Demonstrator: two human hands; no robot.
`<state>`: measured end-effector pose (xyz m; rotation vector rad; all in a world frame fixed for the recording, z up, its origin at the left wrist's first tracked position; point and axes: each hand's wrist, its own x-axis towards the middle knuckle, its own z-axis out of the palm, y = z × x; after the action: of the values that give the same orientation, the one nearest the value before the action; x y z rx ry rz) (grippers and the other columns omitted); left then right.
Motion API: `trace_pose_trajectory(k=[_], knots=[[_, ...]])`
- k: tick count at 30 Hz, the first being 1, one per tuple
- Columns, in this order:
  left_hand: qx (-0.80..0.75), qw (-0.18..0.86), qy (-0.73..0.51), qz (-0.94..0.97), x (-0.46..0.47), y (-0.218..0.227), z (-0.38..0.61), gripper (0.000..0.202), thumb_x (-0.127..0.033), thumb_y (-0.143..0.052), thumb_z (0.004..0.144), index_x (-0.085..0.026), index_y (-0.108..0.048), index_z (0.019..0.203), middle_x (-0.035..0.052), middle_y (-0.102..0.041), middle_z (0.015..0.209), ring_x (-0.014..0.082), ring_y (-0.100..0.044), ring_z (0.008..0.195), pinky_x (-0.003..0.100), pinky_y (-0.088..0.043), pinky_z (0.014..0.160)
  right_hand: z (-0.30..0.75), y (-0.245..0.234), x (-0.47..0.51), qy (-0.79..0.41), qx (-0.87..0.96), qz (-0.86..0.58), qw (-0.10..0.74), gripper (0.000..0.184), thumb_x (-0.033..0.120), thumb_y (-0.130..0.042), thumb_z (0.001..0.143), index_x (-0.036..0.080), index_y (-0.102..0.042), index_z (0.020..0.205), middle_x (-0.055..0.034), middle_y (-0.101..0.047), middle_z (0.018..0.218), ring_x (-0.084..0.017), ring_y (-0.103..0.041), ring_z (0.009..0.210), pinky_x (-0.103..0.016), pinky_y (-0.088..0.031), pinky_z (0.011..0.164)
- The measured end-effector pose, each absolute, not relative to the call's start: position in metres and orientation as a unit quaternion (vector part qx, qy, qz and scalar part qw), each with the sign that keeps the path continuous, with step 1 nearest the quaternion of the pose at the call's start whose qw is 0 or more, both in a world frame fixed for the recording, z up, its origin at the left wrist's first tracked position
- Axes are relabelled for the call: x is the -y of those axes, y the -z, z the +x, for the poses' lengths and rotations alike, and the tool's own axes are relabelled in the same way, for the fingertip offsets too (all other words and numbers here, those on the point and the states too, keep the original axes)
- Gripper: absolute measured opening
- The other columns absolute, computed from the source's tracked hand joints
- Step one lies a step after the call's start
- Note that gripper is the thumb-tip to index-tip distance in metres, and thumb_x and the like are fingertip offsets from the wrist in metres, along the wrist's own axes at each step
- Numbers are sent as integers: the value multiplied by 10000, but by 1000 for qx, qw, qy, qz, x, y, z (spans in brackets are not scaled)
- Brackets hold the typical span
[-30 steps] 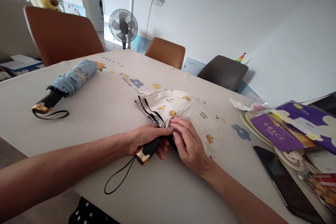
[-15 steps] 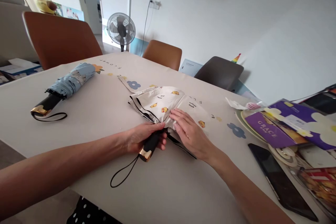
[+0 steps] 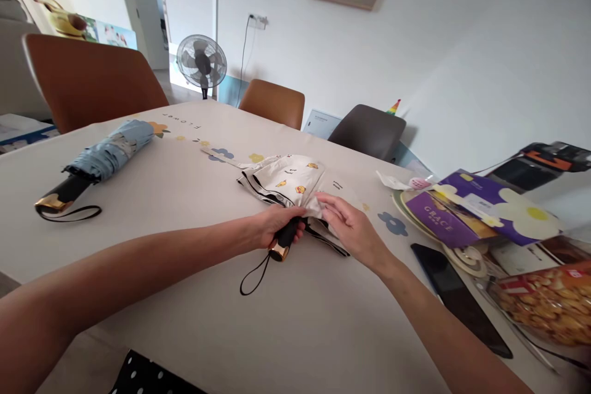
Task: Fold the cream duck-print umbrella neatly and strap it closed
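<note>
A white folding umbrella (image 3: 289, 180) printed with small yellow ducks lies partly gathered on the table, its panels loose and edged in black. My left hand (image 3: 279, 225) is closed round the top of its black handle, whose gold end and wrist loop point toward me. At the right side of the canopy, my right hand (image 3: 351, 228) has thumb and fingers on a fold of the cloth close to the handle. Its fingertips are partly hidden by the fabric. Off to the left rests a furled light-blue umbrella (image 3: 113, 151) with a black and gold handle.
The table (image 3: 184, 314) has a pale cloth with flower prints. On its right are a black phone (image 3: 462, 298), a purple box (image 3: 431, 218), a flowered tissue pack (image 3: 503, 206) and a snack bag (image 3: 549, 301). Chairs (image 3: 272, 101) and a fan (image 3: 202, 61) stand beyond.
My right hand has shifted from lying over the canopy to holding a fold at its right side. The white umbrella's handle now sits further right and higher in view; the camera has also turned.
</note>
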<state>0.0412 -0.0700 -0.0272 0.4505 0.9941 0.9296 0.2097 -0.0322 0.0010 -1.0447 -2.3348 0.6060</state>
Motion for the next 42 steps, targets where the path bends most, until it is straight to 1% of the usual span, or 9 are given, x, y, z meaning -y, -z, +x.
trace_pose_trajectory(k=[5, 9, 12, 18, 23, 26, 29, 35, 42], knots=[[-426, 773, -420, 209, 61, 30, 47, 148, -253, -502, 818, -128, -473, 744, -7, -507, 598, 63, -463, 440, 171, -382, 385, 236, 11, 38, -128, 842, -422, 312, 267, 262, -465, 858, 223, -549, 1109, -83, -569, 1220, -235, -522, 1140, -366, -526, 781], [-370, 813, -412, 180, 58, 37, 40, 207, -307, -498, 810, -136, -449, 702, -24, -454, 592, 49, -431, 443, 150, -348, 365, 247, 35, 44, -27, 865, -348, 361, 381, 217, -520, 825, 195, -455, 1200, -136, -512, 1261, -262, -459, 1200, -493, -424, 937], [-324, 845, -394, 159, 55, 40, 35, 252, -344, -498, 797, -138, -439, 664, -34, -399, 583, 42, -395, 448, 146, -336, 363, 252, 51, 44, 4, 867, -307, 393, 448, 192, -549, 794, 185, -420, 1223, -154, -490, 1264, -285, -428, 1222, -556, -353, 980], [-272, 867, -392, 141, 54, 42, 31, 238, -330, -497, 792, -151, -428, 652, -29, -378, 591, 52, -373, 460, 158, -333, 365, 259, 57, 39, -121, 729, -444, 507, 352, 274, -493, 840, 187, -459, 1179, -141, -508, 1238, -257, -456, 1191, -510, -360, 973], [-279, 864, -393, 145, 54, 43, 32, 243, -338, -501, 793, -141, -447, 662, -26, -379, 596, 52, -376, 463, 158, -340, 364, 264, 54, 33, -215, 578, -576, 537, 293, 406, -493, 827, 187, -557, 1011, -87, -595, 1052, -214, -583, 899, -358, -491, 702], [-283, 861, -396, 147, 54, 43, 33, 239, -339, -496, 799, -117, -487, 709, -27, -380, 600, 52, -384, 467, 155, -336, 360, 266, 53, 30, -267, 532, -612, 520, 316, 469, -551, 774, 186, -577, 911, -53, -616, 882, -177, -570, 706, -278, -456, 530], [-287, 860, -396, 148, 55, 43, 33, 248, -338, -494, 802, -102, -502, 727, -28, -378, 601, 49, -381, 469, 152, -333, 357, 266, 52, 27, -316, 525, -613, 499, 313, 490, -575, 750, 179, -579, 782, -14, -579, 683, -145, -503, 556, -260, -406, 463], [-291, 860, -391, 152, 54, 42, 33, 244, -325, -493, 801, -119, -478, 672, -25, -387, 596, 50, -389, 468, 152, -344, 360, 267, 51, 22, -369, 539, -608, 451, 276, 428, -670, 680, 164, -593, 689, 22, -517, 544, -120, -442, 477, -250, -361, 442], [-310, 854, -388, 154, 54, 41, 35, 256, -328, -503, 794, -131, -449, 639, -23, -407, 589, 49, -404, 454, 152, -346, 353, 268, 29, 17, -420, 435, -526, 598, 174, 265, -704, 607, 200, -545, 583, 31, -478, 594, -112, -449, 525, -233, -392, 428]])
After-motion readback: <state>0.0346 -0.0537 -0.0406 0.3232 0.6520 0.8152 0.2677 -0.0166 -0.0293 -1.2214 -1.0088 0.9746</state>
